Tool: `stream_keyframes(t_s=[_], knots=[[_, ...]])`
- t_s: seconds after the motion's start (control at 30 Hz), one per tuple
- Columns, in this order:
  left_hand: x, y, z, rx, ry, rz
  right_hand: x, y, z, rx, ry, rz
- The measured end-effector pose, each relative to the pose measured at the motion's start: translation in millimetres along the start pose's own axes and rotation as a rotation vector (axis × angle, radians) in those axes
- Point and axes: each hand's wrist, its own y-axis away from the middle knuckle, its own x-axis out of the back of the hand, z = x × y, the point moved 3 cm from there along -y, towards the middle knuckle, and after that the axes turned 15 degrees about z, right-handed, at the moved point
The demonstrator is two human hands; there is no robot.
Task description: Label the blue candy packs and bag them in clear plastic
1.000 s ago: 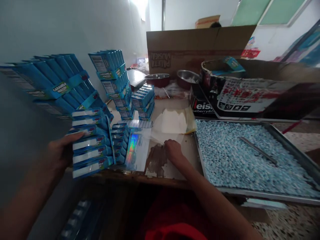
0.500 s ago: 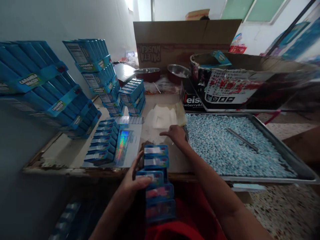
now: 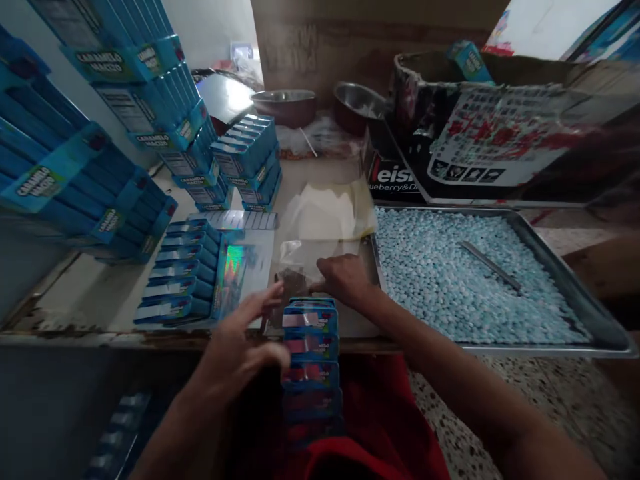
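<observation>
A row of small blue candy boxes stands upright between my body and the table's front edge. To its left is my left hand, slightly blurred, fingers spread and apart from the boxes or barely touching them. My right hand is closed just beyond the row's far end, over the table. Beside its fingertips lies crumpled clear plastic film; whether the fingers pinch it is hidden. Another row of blue boxes lies on the table at the left, next to a shiny holographic strip.
Tall stacks of blue boxes rise at the left. On the right, a metal tray holds pale blue candies and a metal strip. Behind it stands a torn carton. White sheets and metal bowls lie further back.
My left hand has let go of the box row and opened to its left. The right hand has closed its fingers and come slightly nearer. The view has tilted down.
</observation>
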Motion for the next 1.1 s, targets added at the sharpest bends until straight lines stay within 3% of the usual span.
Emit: stream_keyframes(t_s=[0.07,0.13,0.23,0.37,0.57,0.7,0.83,0.97,1.03,1.1], knots=[[0.8,-35.2,5.9,-0.258,-0.122,0.100,0.6,-2.8,-1.5,0.028,0.009,-0.026],[-10.9,-66.6,8.0,-0.505,-0.341,0.108,-0.2,-7.0,-2.6,0.039,0.014,-0.029],[-36.2,-96.2,-4.6,-0.646,-0.654,0.039,-5.4,-11.7,-1.9,0.045,0.009,-0.015],[-57.6,-92.6,-30.7,-0.622,-0.826,-0.041,-15.7,-5.9,8.2,0.005,-0.018,-0.015],[-67.4,-56.1,-49.5,-0.640,-0.763,-0.019,-20.3,33.6,23.3,-0.039,-0.064,-0.124],[-62.5,-53.7,-46.8,-0.695,-0.699,-0.117,-14.0,49.3,21.2,-0.132,-0.049,-0.160],[-37.5,-56.4,-21.5,-0.635,-0.699,-0.194,3.7,44.0,18.4,-0.187,-0.228,-0.190],[-11.2,-40.8,18.5,-0.650,-0.699,-0.038,43.0,42.8,14.7,-0.182,-0.271,-0.142],[-3.2,-29.5,31.8,-0.585,-0.682,0.093,66.8,50.0,6.5,-0.193,-0.297,-0.022],[0.4,-17.2,36.8,-0.482,-0.655,0.221,87.1,62.8,-6.5,-0.205,-0.309,0.183]])
